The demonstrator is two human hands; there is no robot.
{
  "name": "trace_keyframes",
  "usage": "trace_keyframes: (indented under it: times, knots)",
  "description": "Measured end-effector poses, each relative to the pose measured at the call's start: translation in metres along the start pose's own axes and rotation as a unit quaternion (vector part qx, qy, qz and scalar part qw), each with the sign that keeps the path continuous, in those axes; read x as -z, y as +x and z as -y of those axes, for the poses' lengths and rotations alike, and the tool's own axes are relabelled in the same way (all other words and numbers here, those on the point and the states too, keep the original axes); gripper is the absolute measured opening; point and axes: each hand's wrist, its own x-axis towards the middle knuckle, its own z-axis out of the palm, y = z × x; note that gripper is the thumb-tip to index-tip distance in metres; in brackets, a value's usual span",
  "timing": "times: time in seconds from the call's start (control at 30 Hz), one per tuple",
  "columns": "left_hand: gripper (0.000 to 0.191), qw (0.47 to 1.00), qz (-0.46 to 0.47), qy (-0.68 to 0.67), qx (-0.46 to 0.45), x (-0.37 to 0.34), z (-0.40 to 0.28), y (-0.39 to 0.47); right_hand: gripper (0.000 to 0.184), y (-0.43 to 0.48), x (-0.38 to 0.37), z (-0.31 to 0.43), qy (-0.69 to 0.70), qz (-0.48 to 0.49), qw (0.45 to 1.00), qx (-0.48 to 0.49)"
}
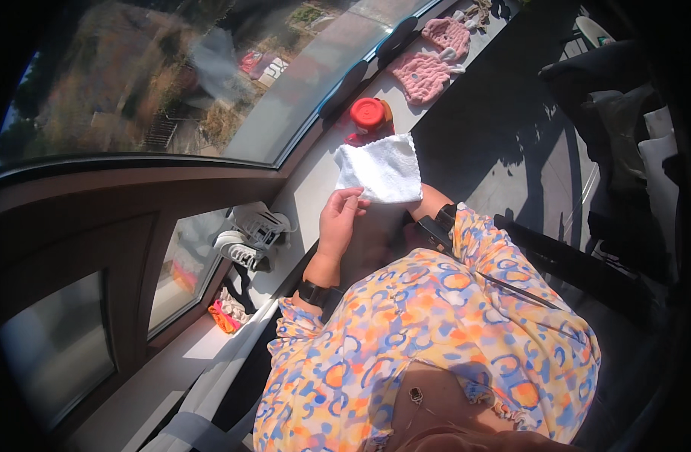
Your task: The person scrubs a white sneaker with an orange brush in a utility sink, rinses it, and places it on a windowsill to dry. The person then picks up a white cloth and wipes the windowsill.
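A white cloth (382, 169) with a scalloped edge is spread above my lap, beside the windowsill. My left hand (342, 210) pinches its lower left corner between thumb and fingers. My right hand lies beneath the cloth, which hides its fingers; only the wrist (430, 202) shows at the lower right edge, so its grip cannot be seen. Just beyond the cloth's far edge, a container with a red lid (368, 114) stands on the sill, with another red item partly covered by the cloth. Black bands circle both wrists.
The white windowsill (311, 195) runs along a dark-framed window. Pink knitted-looking fabric pieces (419, 78) lie at its far end. White lace-up shoes (252, 234) and an orange and pink cloth (225, 317) are at the left. A white curtain (226, 361) hangs below them. Dark furniture stands right.
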Motion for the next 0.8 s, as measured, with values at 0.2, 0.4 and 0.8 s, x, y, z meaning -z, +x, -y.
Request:
trace_keyframes:
  times: [0.2, 0.4, 0.8]
  knots:
    - [0.043, 0.952, -0.034, -0.282, 0.116, -0.032, 0.033, 0.045, 0.052, -0.017, -0.073, -0.012, -0.082, -0.191, 0.974, 0.086]
    - [0.042, 0.939, 0.031, -0.318, 0.126, -0.053, 0.033, 0.055, 0.047, -0.041, -0.077, -0.020, -0.567, -0.199, 0.712, 0.364]
    - [0.040, 0.940, 0.135, -0.314, 0.024, -0.069, -0.049, 0.061, 0.030, -0.122, -0.028, 0.101, 0.014, -0.152, 0.965, 0.215]
